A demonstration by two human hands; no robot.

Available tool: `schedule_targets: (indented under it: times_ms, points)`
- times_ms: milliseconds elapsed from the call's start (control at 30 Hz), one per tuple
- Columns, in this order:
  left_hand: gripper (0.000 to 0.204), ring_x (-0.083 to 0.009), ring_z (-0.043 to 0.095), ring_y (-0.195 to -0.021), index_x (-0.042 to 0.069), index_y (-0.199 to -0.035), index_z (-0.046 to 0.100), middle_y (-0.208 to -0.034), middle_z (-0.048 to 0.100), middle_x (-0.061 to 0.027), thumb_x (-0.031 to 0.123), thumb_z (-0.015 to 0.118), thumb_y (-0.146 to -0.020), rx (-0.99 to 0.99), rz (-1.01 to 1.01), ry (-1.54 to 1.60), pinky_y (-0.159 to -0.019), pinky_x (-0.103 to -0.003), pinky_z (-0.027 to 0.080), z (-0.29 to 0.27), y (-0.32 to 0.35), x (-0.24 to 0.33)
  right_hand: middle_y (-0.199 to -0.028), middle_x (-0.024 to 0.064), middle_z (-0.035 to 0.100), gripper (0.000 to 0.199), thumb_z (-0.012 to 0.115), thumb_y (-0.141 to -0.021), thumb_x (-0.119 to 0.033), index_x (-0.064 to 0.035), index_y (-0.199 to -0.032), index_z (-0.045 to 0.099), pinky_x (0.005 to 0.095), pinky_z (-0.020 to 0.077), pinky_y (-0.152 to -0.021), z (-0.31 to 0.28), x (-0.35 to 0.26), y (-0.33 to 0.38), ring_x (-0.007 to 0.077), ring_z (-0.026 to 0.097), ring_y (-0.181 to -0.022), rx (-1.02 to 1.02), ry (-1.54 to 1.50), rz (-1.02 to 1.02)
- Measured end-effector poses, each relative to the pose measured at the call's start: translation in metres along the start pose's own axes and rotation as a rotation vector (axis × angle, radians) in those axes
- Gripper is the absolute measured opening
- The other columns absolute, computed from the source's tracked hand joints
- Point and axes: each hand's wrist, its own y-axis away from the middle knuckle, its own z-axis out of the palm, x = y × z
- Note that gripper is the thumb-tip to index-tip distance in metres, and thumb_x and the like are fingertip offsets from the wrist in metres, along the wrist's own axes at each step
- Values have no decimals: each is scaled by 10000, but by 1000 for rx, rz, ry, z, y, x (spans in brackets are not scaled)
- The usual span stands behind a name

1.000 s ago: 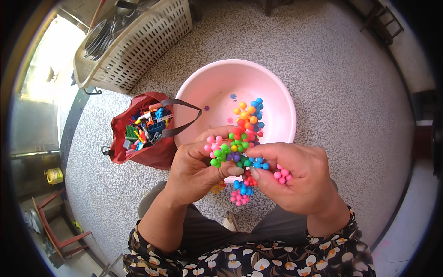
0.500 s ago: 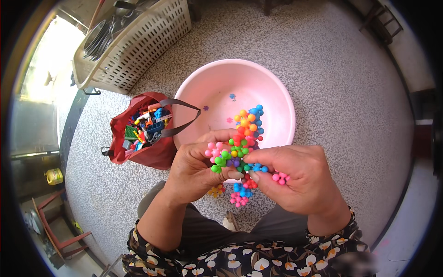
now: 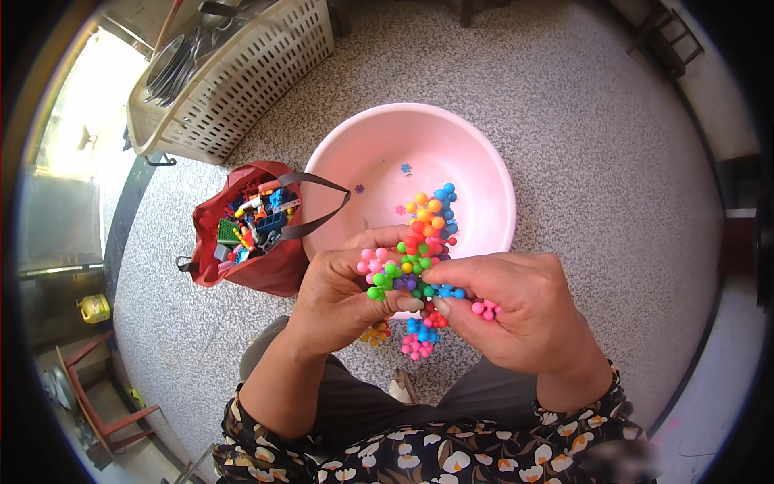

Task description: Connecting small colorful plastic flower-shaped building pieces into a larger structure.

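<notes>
Toy cluster (image 3: 419, 266) partly hidden behind fingers (image 3: 403, 302).

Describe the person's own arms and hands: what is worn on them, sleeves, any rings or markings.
Both forearms are bare from elbow to wrist. The left hand and right hand wear no gloves, and no ring, watch or bracelet shows. At the lower edge, dark sleeves with a white and orange flower print end near the elbows. Fingernails are short and unpainted, as far as can be seen.

left hand (image 3: 343, 294) + right hand (image 3: 516, 310) | pinch bead cluster (image 3: 415, 266) | above pink basin (image 3: 484, 173)
</notes>
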Motion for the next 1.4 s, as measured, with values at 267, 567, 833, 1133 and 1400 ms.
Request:
schedule_targets:
  times_ms: [267,567,833,1133,1400]
  points:
    - [367,-145,553,-1024,9,-1075,605,-1205,521,-68,-38,693,-722,4,-11,47,-884,-298,461,1,0,1,-726,155,602,220,630,-714,-21,1,-928,586,363,488,-565,1,1,3,298,603,-619,-20,-25,3]
    - [419,-133,560,-1002,3,-1124,569,-1194,531,-57,-49,686,-725,4,-53,73,-858,-286,476,-1,0,-2,-733,161,600,214,623,-716,-8,9,-925,580,368,486,-567,2,3,3,306,601,-625,-29,-35,15]
    - [383,-145,564,-1007,-2,-1092,588,-1194,531,-73,-43,689,-725,10,-75,107,-858,-281,475,-1,0,0,-731,172,594,225,623,-706,-8,13,-924,574,380,482,-578,3,2,2,327,597,-650,-32,-12,1]
    - [387,-127,576,-970,-10,-1107,573,-1136,568,-79,-54,674,-735,13,-7,82,-837,-279,491,-1,-1,-5,-739,176,591,217,605,-709,8,14,-922,567,382,483,-566,6,4,3,339,594,-654,-28,-45,16]
    - [479,-110,595,-898,-17,-1183,511,-1009,635,-83,-30,686,-737,58,-56,93,-800,-263,501,0,-2,-3,-766,183,596,209,600,-720,6,21,-925,562,387,485,-578,6,5,2,350,597,-678,-29,-60,32]
